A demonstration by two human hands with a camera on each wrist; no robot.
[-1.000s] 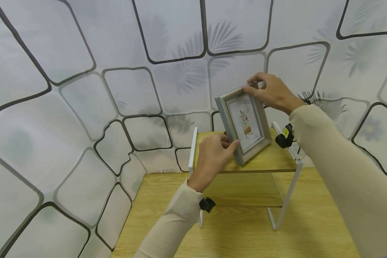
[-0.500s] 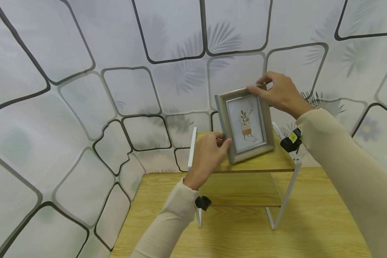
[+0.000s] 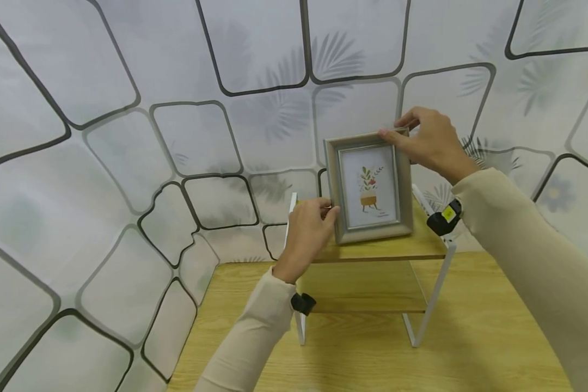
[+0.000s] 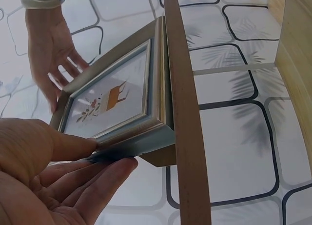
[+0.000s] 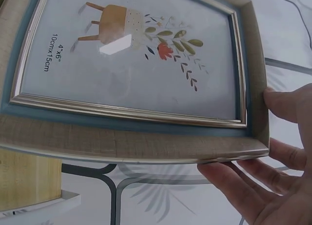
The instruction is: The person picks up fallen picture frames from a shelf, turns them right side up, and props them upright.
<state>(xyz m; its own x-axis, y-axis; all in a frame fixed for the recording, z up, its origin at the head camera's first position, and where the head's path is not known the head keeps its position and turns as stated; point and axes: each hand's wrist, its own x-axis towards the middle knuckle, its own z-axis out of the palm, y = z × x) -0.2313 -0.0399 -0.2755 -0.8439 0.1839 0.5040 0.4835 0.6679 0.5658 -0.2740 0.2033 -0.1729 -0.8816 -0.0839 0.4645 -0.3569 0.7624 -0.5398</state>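
Observation:
A picture frame [image 3: 369, 188] with a silvery-beige border and a potted-plant print stands upright, leaning slightly back, on the top board [image 3: 372, 250] of a small shelf. My left hand [image 3: 306, 234] pinches its left edge; in the left wrist view the thumb of that hand [image 4: 29, 152] lies on the front border, fingers at the blue side. At the upper right corner my right hand [image 3: 433, 144] holds the border between thumb and fingers. The right wrist view shows this hand [image 5: 287, 176] at the corner, with 4"x6" printed on the insert. A stand piece [image 4: 161, 156] shows behind the frame.
The shelf has white metal legs [image 3: 436, 296] and a lower wooden board [image 3: 367, 296]. It stands on a wood-patterned surface [image 3: 372, 359], close to a wall [image 3: 274, 130] with a rounded-square and leaf pattern. Another wall [image 3: 54, 218] runs along the left.
The picture frame has turned from slanting to nearly straight and faces forward. My right hand has shifted slightly right with its corner; my left hand has moved slightly left with its edge.

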